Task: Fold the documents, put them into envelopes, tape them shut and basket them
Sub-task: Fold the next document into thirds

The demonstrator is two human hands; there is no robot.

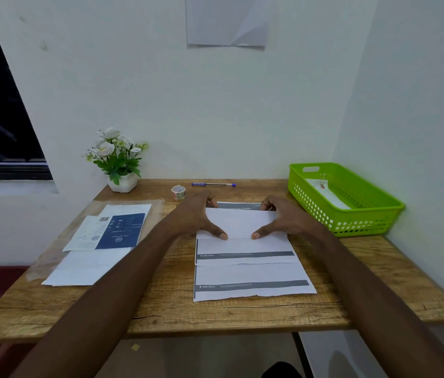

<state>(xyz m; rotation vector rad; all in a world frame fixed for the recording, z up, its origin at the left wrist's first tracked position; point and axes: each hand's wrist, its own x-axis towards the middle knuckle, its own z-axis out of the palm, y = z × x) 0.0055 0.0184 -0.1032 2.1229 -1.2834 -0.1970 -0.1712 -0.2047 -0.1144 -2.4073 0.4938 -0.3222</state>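
Note:
A white printed document [238,222] lies folded over on the stack of documents [251,276] in the middle of the wooden table [215,312]. My left hand [196,216] and my right hand [286,216] hold its two sides, thumbs pressing the near folded edge and fingers at the far edge. White envelopes [90,266] sit in a clear plastic wrap at the left, with a blue and white label sheet on top. A roll of tape [178,192] stands behind the documents. The green basket [352,211] at the right holds one white envelope.
A white pot of artificial flowers [118,159] stands at the back left by the wall. A blue pen [213,184] lies along the back edge. Walls close in behind and to the right. A dark window is at the far left.

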